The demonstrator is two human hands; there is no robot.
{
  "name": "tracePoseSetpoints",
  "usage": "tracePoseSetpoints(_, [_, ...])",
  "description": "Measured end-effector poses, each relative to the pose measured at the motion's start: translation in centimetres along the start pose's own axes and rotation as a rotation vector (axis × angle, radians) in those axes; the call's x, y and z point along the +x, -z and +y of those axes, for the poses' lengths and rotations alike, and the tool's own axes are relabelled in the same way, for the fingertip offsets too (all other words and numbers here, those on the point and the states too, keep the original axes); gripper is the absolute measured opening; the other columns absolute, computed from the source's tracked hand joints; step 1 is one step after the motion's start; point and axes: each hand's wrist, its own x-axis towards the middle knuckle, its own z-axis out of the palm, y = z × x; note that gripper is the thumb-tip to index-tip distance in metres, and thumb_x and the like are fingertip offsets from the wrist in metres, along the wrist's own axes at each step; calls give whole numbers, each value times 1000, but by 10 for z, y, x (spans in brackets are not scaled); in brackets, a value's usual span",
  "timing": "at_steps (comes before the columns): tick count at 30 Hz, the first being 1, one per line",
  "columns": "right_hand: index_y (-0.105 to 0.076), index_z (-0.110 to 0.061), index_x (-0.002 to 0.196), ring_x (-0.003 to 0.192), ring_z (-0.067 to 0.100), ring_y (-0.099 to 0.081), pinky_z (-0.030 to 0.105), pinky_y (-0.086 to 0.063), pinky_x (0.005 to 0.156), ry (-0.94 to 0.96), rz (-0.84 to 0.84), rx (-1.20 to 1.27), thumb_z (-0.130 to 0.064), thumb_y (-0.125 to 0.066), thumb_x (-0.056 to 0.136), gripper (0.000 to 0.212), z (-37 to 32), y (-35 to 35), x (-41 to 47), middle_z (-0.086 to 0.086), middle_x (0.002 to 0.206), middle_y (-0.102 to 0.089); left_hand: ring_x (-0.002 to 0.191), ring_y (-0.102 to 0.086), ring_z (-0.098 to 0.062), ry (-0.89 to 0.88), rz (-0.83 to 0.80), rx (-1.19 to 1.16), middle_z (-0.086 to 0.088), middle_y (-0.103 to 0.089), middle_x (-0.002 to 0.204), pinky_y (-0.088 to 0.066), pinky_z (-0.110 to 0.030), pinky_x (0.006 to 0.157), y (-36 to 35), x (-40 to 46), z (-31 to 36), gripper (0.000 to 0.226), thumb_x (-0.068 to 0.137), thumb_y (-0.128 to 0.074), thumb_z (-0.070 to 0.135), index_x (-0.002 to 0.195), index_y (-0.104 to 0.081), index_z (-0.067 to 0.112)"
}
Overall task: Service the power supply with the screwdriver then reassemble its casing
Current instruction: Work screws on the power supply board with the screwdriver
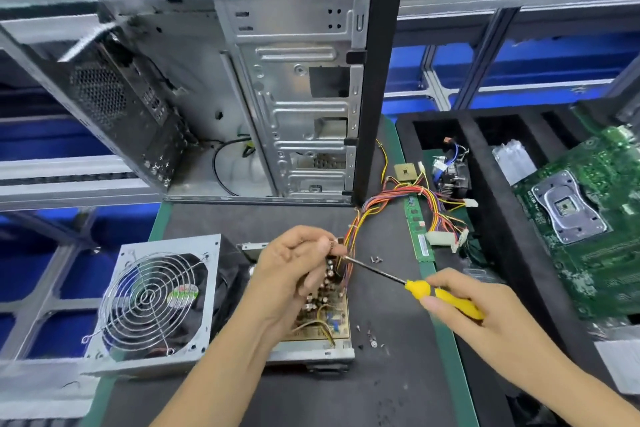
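Left hand (298, 265): we curled our fingers over the open power supply (322, 308), gripping near its wire bundle (349, 253).
Right hand (474, 305): our fingers held the yellow screwdriver (446, 296), tip beside the left fingers.
Fan cover (152, 302): left of the left fingers, on the surface (381, 385).

Screwdriver (415, 282) has a glossy yellow plastic handle and shiny metal shaft; power supply cover (152, 305) is dull grey sheet metal; surface (311, 395) looks matt black.
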Motion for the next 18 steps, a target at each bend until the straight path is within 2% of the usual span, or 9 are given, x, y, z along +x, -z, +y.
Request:
tracePoseSetpoints(3, [-60,-40,90,54,4,-39,16,-27,50,99,89,-41,-60,-53,85,22,-13,2,6,-7,64,-52,37,-33,-1,-20,6,-43,-2,-68,67,-27,-10,38,0,2,6,11,82,-69,10,75,-75,17])
tracePoseSetpoints(5, [-61,-36,92,55,3,-41,13,-29,50,134,140,-58,-58,-53,85,25,-22,5,9,-8,67,-54,38,-35,-1,-29,-9,-51,-2,-67,67,-28,-11,39,1,3,10,2,77,-74,16,76,-75,17])
tracePoseSetpoints(9, [-60,-35,91,55,4,-42,11,-30,49,163,180,-125,-56,-50,84,24,-32,10,16,-12,68,-54,41,-40,-1,-17,-75,-71,-1,-66,68,-32,-10,38,4,6,14,29,61,-89,36,76,-74,16])
tracePoseSetpoints(18, [-57,-37,93,54,7,-39,19,-35,50,177,171,-267,-58,-45,88,25,-34,12,25,-9,67,-50,42,-42,-3,2,-93,-85,-3,-64,67,-34,-12,39,4,13,17,37,59,-91,38,76,-71,11])
